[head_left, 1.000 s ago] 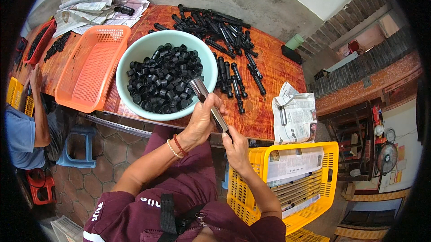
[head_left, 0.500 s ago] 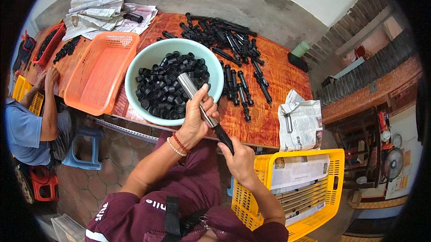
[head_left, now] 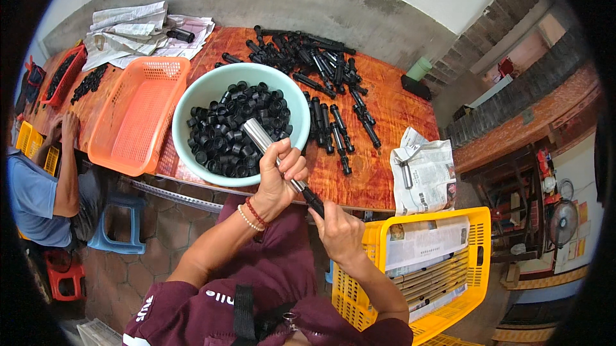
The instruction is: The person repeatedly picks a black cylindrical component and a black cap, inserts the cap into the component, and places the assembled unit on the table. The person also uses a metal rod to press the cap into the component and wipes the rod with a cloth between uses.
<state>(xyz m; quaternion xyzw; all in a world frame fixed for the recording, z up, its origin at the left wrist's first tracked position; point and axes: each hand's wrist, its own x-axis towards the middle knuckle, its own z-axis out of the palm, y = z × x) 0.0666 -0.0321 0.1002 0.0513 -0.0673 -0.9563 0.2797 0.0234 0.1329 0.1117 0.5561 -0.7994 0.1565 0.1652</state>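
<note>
My left hand [head_left: 280, 173] is closed around a shiny metal tube [head_left: 258, 134], which slants over the near side of a pale green basin. Black ring-shaped caps [head_left: 218, 131] fill much of that basin [head_left: 302, 115]. A black piece [head_left: 312, 200] continues from the tube's lower end, and my right hand [head_left: 340, 234] grips it, its fingers covering the far end. Whether the black piece is inside the tube or only joined to it, I cannot tell. Behind and right of the basin lie many black tubular parts [head_left: 333, 70], some in a heap and several loose.
An orange basket [head_left: 106, 134] stands left of the basin. Newspaper [head_left: 423, 182] with a small metal tube lies at the table's right end. Near my right arm, a yellow crate [head_left: 480, 269] holds long rods and newspaper. A co-worker [head_left: 42, 189] sits at left beside a blue stool [head_left: 120, 240].
The view has shifted slightly, so the table things appear lower and further left. Less of the black piece shows between my hands now. Both hands keep their grip.
</note>
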